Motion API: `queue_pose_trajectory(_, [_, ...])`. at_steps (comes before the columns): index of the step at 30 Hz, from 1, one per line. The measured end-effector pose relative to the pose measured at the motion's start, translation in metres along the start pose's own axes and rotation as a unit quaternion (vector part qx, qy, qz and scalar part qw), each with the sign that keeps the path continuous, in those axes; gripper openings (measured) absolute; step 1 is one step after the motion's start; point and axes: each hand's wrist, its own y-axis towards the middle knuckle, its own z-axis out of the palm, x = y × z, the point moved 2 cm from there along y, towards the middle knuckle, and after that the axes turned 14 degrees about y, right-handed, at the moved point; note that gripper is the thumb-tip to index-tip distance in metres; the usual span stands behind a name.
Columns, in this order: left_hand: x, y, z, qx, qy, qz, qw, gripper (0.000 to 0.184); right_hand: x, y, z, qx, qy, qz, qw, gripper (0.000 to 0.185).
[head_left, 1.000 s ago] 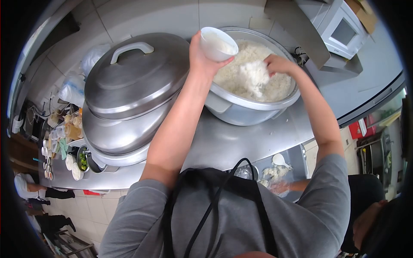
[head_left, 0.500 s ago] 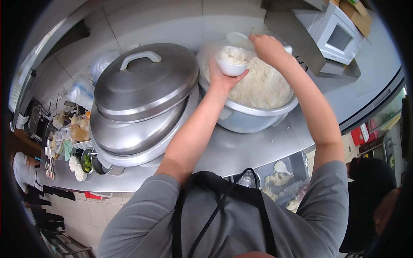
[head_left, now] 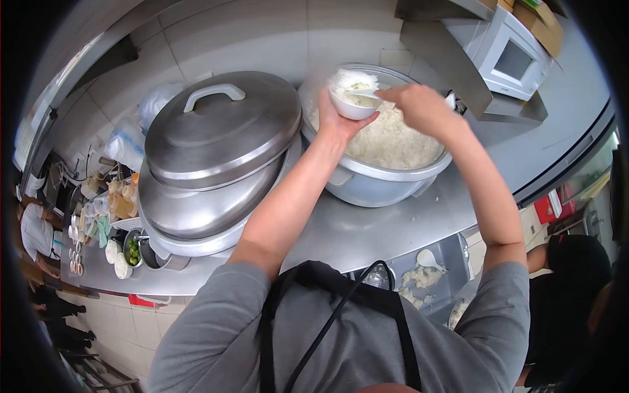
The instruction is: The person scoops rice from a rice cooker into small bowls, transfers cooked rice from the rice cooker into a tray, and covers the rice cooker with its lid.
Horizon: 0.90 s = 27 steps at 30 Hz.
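My left hand (head_left: pixel 338 122) cups a small white bowl (head_left: pixel 354 109) over the left side of a large metal pot. White rice (head_left: pixel 354 81) is heaped above the bowl's rim. In my right hand (head_left: pixel 419 108) is the handle of a white rice paddle (head_left: pixel 365 93), its blade against the rice in the bowl. Below both hands stands the wide pot (head_left: pixel 373 190), with much cooked rice (head_left: pixel 396 141) inside. Part of the pot's rice is hidden by my hands and the bowl.
Left of the pot, a big lidded pot (head_left: pixel 223 128) stands on the steel counter (head_left: pixel 327 229). A grey tray (head_left: pixel 452 252) below holds rice scraps and another paddle (head_left: pixel 429 260). A white microwave (head_left: pixel 511 59) sits at upper right. A person in black (head_left: pixel 570 301) is at right.
My right hand has come down and the paddle now lies against the rice in the bowl, instead of above the pot. The bowl's rice stands higher. The person at right has shifted.
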Motion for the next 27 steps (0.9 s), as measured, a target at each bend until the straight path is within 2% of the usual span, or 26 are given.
queue_pose_trajectory(4, [-0.001, -0.015, 0.012, -0.015, 0.036, -0.022, 0.999, 0.056, -0.011, -0.007, -0.047, -0.027, 0.106, 0.037, 0.993, 0.043])
queue_pose_trajectory(6, [0.001, -0.014, 0.009, 0.019, 0.076, -0.017, 0.997, 0.058, -0.017, -0.004, -0.045, -0.178, 0.016, -0.009, 0.984, 0.045])
queue_pose_trajectory(10, [-0.001, -0.008, 0.001, 0.018, 0.108, 0.0, 0.994, 0.055, -0.002, -0.009, 0.016, -0.14, 0.003, -0.04, 0.989, 0.05])
queue_pose_trajectory(14, [0.002, -0.019, 0.001, 0.03, 0.092, -0.002, 0.995, 0.058, -0.009, -0.013, 0.014, -0.127, 0.025, -0.054, 0.99, 0.048])
queue_pose_trajectory(17, [0.001, -0.023, 0.004, 0.057, 0.055, 0.024, 0.997, 0.061, -0.046, -0.016, -0.001, -0.295, 0.225, 0.087, 0.925, 0.038])
queue_pose_trajectory(18, [0.001, -0.026, 0.003, 0.078, 0.034, 0.036, 0.996, 0.061, -0.05, -0.017, 0.004, -0.292, 0.225, 0.084, 0.926, 0.038])
queue_pose_trajectory(20, [0.002, -0.029, 0.003, 0.072, 0.019, 0.036, 0.997, 0.061, -0.06, -0.016, 0.025, -0.196, 0.257, 0.193, 0.927, 0.037])
queue_pose_trajectory(21, [0.002, -0.029, 0.003, 0.069, 0.004, 0.034, 0.997, 0.061, -0.051, -0.016, 0.032, -0.196, 0.258, 0.191, 0.927, 0.037])
queue_pose_trajectory(23, [0.006, -0.026, 0.0, 0.067, 0.023, 0.042, 0.997, 0.06, -0.011, -0.019, 0.041, -0.29, 0.237, 0.015, 0.927, 0.037])
queue_pose_trajectory(24, [0.007, -0.025, -0.003, 0.064, 0.042, 0.047, 0.996, 0.059, 0.0, -0.021, 0.043, -0.288, 0.238, 0.012, 0.927, 0.037])
queue_pose_trajectory(26, [0.005, -0.031, -0.004, 0.061, 0.05, 0.039, 0.996, 0.06, 0.023, -0.024, 0.04, -0.249, 0.051, -0.06, 0.965, 0.038])
queue_pose_trajectory(27, [0.005, -0.034, -0.005, 0.061, 0.059, 0.028, 0.996, 0.061, 0.023, -0.023, 0.034, -0.247, 0.054, -0.064, 0.965, 0.038])
